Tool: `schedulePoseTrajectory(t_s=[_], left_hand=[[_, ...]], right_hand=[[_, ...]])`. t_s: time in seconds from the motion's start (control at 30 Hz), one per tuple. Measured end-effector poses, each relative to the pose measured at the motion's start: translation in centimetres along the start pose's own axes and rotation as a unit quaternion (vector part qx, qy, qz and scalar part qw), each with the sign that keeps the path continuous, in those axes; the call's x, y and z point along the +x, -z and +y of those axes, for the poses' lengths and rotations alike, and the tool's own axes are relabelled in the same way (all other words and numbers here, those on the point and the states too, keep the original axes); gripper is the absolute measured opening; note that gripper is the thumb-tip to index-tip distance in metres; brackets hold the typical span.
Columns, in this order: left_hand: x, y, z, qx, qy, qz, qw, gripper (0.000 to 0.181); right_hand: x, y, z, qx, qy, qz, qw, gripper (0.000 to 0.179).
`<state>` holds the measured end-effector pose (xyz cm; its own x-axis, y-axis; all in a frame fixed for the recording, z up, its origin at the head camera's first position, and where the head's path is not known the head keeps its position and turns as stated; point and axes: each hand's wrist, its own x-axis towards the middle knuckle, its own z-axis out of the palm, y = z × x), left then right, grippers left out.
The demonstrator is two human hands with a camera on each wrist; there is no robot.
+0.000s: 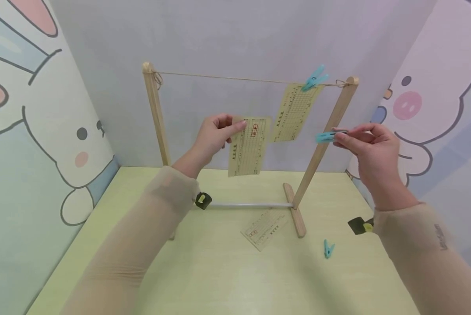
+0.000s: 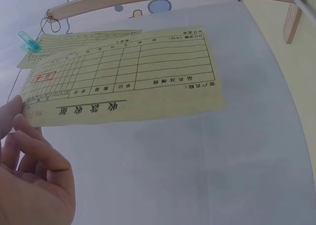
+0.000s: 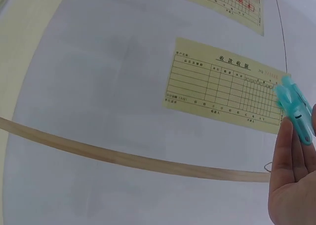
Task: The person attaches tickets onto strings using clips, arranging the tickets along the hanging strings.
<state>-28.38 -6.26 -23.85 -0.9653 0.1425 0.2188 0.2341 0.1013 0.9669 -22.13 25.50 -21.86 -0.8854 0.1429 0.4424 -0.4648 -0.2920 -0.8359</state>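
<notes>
Between thumb and fingers my left hand [image 1: 216, 136] pinches a yellow receipt slip [image 1: 249, 151] by its upper left corner. The slip hangs below the string [image 1: 219, 78], its printed table and red stamp showing. My right hand [image 1: 375, 151] holds a teal clothespin [image 1: 325, 137] by its handle end, in front of the right wooden post [image 1: 321, 153]. Another receipt [image 1: 292, 114] hangs from the string near that post, gripped by a second teal clothespin [image 1: 315, 79]. In the left wrist view the held receipt [image 2: 128, 81] partly covers the hung one [image 2: 94, 38].
On the pale yellow table [image 1: 219, 280] lie another receipt [image 1: 264, 229], by the rack's right foot [image 1: 298, 223], and a teal clothespin [image 1: 328, 249]. A white rod [image 1: 255, 204] runs low across the rack. Cartoon-printed walls stand at both sides.
</notes>
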Motion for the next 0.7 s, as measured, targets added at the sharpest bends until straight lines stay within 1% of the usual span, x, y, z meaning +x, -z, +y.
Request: schedulePoseTrajectory(t_s=[0.17,0.27,0.47,0.57,0.7], left_hand=[[0.2,0.1,0.5,0.001,-0.001,0.004,1.0000,0.021],[0.4,0.1,0.7,0.006,-0.004,0.006,1.0000,0.022],[0.7,0.1,1.6,0.029,-0.005,0.007,0.9995,0.025],[1.0,0.1,2.0,0.029,-0.008,0.016,0.9994,0.025],[1.3,0.2,2.5,0.014,-0.018,0.042,0.9989,0.026]], right_hand=[[0.5,-1.1,-0.1,0.018,0.014,-0.011,0.9997,0.012],[0.9,-1.7,-0.3,0.009,0.016,-0.013,0.9997,0.012],[1.8,-3.0,-0.8,-0.023,0.018,-0.020,0.9994,0.015],[2.3,-3.7,-1.2,-0.027,0.025,-0.023,0.9991,0.017],[3.1,-4.4,-2.0,-0.031,0.039,-0.031,0.9983,0.019]])
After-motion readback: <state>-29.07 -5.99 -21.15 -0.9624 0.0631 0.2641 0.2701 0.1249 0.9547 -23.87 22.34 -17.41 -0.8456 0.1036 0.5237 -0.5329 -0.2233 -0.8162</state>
